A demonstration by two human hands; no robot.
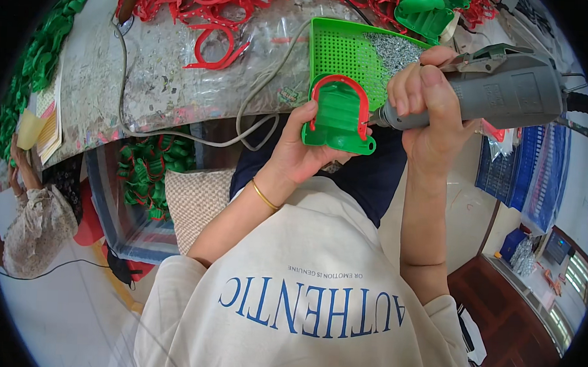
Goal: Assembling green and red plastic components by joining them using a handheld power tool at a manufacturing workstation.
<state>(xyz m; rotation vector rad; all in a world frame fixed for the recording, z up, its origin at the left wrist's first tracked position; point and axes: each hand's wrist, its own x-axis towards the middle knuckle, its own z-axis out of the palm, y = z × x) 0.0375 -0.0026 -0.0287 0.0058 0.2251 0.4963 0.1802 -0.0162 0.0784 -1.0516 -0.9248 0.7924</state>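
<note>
1. Many green pieces [151, 171] lay in a blue-grey bin [143, 250] at nine o'clock.
2. Left hand [299, 149], twelve o'clock, gripped a red-trimmed green part [340, 113] at one.
3. A green basket [329, 50] beyond held silvery bits [401, 54].
4. Right hand [437, 101], two o'clock, clenched a grey power tool [501, 89] pointing toward nine.

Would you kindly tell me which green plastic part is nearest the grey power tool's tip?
The green part in the left hand, edged by a red strip; the other green parts lie away from the tip, in the bin or on the table.
</note>
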